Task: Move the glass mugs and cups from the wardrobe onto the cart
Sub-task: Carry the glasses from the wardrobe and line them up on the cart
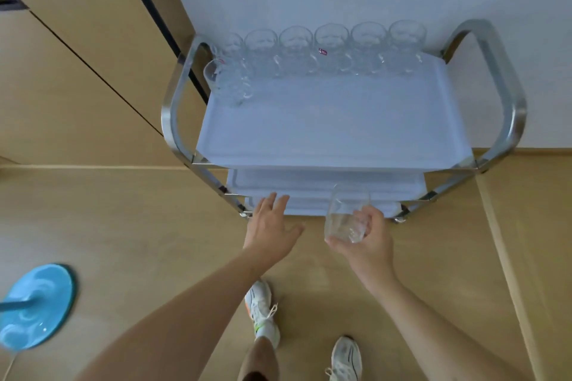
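A steel cart [507, 108] with white shelves stands against the wall in front of me. Several glass mugs [331, 52] stand in a row along the back of its top shelf, and one more mug [227, 83] stands in front of them at the left. My right hand [368, 241] grips a clear glass cup [346, 215] near its base, tilted, just in front of the cart's lower shelves. My left hand [272, 223] is empty, fingers spread, reaching toward the cart's front edge.
Wooden wardrobe doors [77, 71] fill the left side. A round blue base with a pole [34, 306] sits on the wooden floor at the lower left. My feet in white shoes [263, 312] are below the hands. A white wall lies behind the cart.
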Motion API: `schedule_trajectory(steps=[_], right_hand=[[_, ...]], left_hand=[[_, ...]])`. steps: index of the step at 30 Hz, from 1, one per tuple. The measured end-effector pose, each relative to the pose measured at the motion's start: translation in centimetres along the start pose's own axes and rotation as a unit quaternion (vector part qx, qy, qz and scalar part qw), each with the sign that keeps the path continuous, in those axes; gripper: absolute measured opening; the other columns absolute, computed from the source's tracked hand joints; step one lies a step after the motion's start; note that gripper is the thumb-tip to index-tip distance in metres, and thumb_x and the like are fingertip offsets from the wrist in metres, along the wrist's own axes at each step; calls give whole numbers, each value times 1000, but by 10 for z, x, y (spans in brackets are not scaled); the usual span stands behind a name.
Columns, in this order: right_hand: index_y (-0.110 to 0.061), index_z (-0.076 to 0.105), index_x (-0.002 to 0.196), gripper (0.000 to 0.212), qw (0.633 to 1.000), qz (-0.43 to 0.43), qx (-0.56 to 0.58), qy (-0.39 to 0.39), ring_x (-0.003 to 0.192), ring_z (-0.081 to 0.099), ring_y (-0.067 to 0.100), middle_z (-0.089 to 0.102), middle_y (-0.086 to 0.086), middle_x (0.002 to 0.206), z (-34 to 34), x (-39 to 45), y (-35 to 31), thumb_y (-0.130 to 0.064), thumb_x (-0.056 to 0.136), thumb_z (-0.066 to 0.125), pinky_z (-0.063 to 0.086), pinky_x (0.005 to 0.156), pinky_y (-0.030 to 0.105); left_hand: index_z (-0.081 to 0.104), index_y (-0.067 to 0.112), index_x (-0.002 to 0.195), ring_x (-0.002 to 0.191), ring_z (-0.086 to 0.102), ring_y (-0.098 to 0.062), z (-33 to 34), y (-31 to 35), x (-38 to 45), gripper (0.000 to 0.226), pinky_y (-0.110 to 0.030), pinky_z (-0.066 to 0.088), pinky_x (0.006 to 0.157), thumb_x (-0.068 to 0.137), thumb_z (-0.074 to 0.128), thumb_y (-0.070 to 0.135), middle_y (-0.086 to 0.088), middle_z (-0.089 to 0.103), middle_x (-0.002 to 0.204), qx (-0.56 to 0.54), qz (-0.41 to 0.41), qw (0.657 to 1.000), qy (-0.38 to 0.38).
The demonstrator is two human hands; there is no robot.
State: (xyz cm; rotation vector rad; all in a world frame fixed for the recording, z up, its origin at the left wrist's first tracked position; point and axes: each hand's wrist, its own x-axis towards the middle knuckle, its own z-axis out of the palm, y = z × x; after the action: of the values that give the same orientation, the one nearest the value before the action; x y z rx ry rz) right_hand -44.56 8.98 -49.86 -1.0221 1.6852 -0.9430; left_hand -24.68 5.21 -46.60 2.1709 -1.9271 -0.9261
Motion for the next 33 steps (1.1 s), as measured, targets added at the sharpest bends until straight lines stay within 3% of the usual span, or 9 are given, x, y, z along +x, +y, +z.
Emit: schedule_trajectory(steps=[4, 9, 13, 18, 24, 28, 33], right_hand=[[-22, 46, 141, 98, 1000, 17, 5, -11, 125, 55, 8, 59, -6, 136, -4, 13, 34, -20, 59, 98, 41, 102, 23], [-19, 49, 139, 95, 999, 25, 18, -13, 126, 55, 9, 60, -3, 136, 8, 41, 71, -22, 58, 99, 41, 102, 22], [-33, 50, 133, 88, 999, 9, 32, 3, 119, 55, 3, 61, -9, 128, 21, 75, 99, -23, 59, 98, 41, 94, 12], [-42, 51, 129, 85, 998, -43, 46, 27, 111, 57, 0, 60, -18, 117, 44, 140, 130, -33, 59, 98, 49, 95, 24], [-26, 54, 137, 94, 988, -122, 70, 67, 112, 60, 10, 62, -8, 120, 72, 227, 160, -31, 55, 100, 52, 99, 39], [-25, 53, 136, 95, 978, -181, 68, 81, 108, 61, 9, 62, -10, 114, 86, 274, 178, -35, 53, 100, 52, 99, 36], [-33, 54, 128, 97, 962, -242, 88, 91, 103, 61, 4, 62, -14, 109, 97, 313, 195, -52, 41, 92, 49, 88, 21]], left_hand=[[33, 24, 156, 154, 16, -23, 40, 3, 7, 76, -39, 20, 123, 92, 65, 51, -3, 25, 166, -19, -29, 999, 5], [34, 24, 156, 154, 17, -24, 82, -6, 40, 75, -39, 20, 123, 93, 65, 51, -3, 25, 166, -12, -18, 1000, 5], [33, 25, 156, 154, 15, -22, 117, -23, 83, 75, -40, 21, 122, 93, 65, 50, -2, 24, 166, -5, 2, 1000, 9], [37, 23, 155, 153, 16, -23, 162, -39, 151, 72, -40, 22, 121, 94, 65, 47, -4, 27, 165, -20, 49, 998, 43], [34, 23, 156, 153, 16, -28, 194, -54, 237, 72, -40, 20, 122, 95, 63, 49, -6, 29, 164, 7, 113, 988, 104], [37, 20, 155, 152, 21, -33, 209, -68, 283, 71, -43, 21, 123, 95, 62, 48, -10, 33, 162, 27, 138, 978, 155], [41, 16, 152, 148, 32, -33, 227, -86, 316, 66, -44, 22, 122, 97, 58, 47, -10, 43, 157, 67, 163, 963, 201]])
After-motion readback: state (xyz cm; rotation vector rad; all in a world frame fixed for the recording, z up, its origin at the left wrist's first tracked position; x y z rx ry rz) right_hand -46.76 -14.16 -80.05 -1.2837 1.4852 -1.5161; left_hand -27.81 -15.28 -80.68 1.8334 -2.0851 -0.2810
